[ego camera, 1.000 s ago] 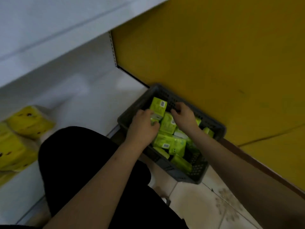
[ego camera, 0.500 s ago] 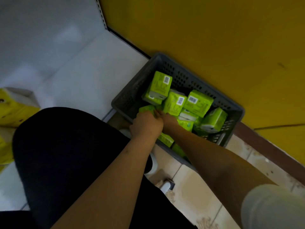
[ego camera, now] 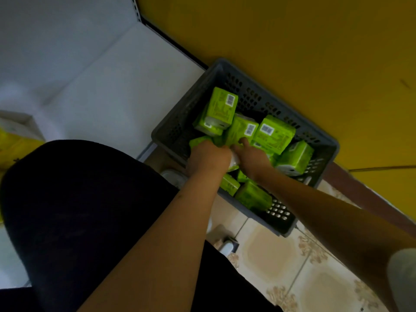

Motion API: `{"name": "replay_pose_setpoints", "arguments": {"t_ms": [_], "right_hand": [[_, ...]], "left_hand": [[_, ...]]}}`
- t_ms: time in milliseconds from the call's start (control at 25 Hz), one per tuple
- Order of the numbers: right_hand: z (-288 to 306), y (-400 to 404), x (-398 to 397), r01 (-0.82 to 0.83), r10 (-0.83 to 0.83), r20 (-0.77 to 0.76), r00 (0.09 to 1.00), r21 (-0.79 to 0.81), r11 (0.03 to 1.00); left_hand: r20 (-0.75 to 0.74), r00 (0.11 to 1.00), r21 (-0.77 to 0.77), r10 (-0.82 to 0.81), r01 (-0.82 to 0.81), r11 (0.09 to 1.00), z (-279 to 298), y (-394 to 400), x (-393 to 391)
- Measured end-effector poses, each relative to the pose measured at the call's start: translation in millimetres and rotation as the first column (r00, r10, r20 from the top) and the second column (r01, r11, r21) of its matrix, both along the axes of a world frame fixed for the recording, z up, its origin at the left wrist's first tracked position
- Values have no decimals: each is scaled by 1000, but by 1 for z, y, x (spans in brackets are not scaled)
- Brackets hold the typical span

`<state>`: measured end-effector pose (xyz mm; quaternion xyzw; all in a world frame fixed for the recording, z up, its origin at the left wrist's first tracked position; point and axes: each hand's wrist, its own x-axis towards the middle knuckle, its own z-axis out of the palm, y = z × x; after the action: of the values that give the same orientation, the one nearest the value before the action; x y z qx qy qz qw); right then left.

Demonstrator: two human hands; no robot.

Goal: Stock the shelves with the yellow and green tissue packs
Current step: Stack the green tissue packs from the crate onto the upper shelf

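Observation:
A grey perforated crate [ego camera: 324, 140] stands on the tiled floor against a yellow wall and holds several green tissue packs [ego camera: 273, 134]. Both hands reach into its near left part. My left hand [ego camera: 206, 157] has its fingers curled round a green pack [ego camera: 199, 140] among the others. My right hand [ego camera: 253, 157] lies close beside it, its fingers on another green pack [ego camera: 242, 129]; whether it grips that pack is hidden. Yellow tissue packs [ego camera: 13, 145] lie on the white shelf [ego camera: 108, 91] at the far left.
My knee in dark trousers [ego camera: 78, 210] fills the lower left, between me and the shelf. A white shoe tip [ego camera: 227, 247] shows on the patterned floor tiles [ego camera: 292, 266]. The yellow wall [ego camera: 292, 41] closes off the right side behind the crate.
The view has dropped toward the crate. Both hands sank from the top packs into the near left part of the crate and drew together; over the last half second they barely moved.

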<state>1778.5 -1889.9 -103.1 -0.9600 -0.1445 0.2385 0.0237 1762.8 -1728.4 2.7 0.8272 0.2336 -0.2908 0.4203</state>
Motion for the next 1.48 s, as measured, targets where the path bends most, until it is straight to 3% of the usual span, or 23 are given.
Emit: {"name": "replay_pose_setpoints", "arguments": {"t_ms": [160, 280, 320, 440, 520, 640, 720, 880, 1000, 1080, 1280, 1360, 1480], "right_hand": [[55, -38, -27, -6, -37, 187, 982, 223, 975], [117, -35, -42, -123, -17, 305, 952, 436, 892], [138, -32, -45, -152, -28, 334, 942, 501, 852], [194, -18, -52, -193, -46, 356, 933, 605, 773], [224, -6, -55, -208, 15, 296, 955, 632, 746], [270, 27, -69, -210, 119, 185, 976, 619, 757], [302, 55, -80, -202, 79, 208, 975, 679, 706], [359, 120, -91, -288, 42, 310, 950, 815, 503], [387, 188, -100, -307, 136, 279, 951, 912, 273], [398, 242, -113, -334, 248, 282, 927, 921, 201], [419, 377, -164, -400, 421, 322, 848, 910, 111], [425, 426, -188, -387, 475, 293, 830, 915, 113], [431, 495, -222, -524, 550, 385, 741, 844, 115]], "left_hand": [[-13, 985, 3, 171, -171, 985, 10, 5, -4], [-59, 938, -170, 340, -345, 923, 35, 7, -15], [-100, 904, -273, 416, -427, 862, 42, 8, -18], [-189, 764, -606, 617, -585, 539, 79, 16, -39], [5, 682, -699, 731, -521, 490, 101, 28, -56], [330, 534, -720, 778, -391, 574, 136, 57, -82], [443, 466, -734, 766, -302, 608, 169, 76, -105], [707, 320, -650, 631, -56, 758, 227, 124, -163], [820, 180, -517, 543, -171, 839, 257, 174, -202], [888, 75, -408, 454, -328, 852, 272, 213, -227], [955, 0, -221, 298, -671, 708, 287, 312, -301], [972, 41, -113, 230, -779, 616, 286, 352, -334], [971, 116, 3, 208, -880, 475, 290, 409, -384]]}}
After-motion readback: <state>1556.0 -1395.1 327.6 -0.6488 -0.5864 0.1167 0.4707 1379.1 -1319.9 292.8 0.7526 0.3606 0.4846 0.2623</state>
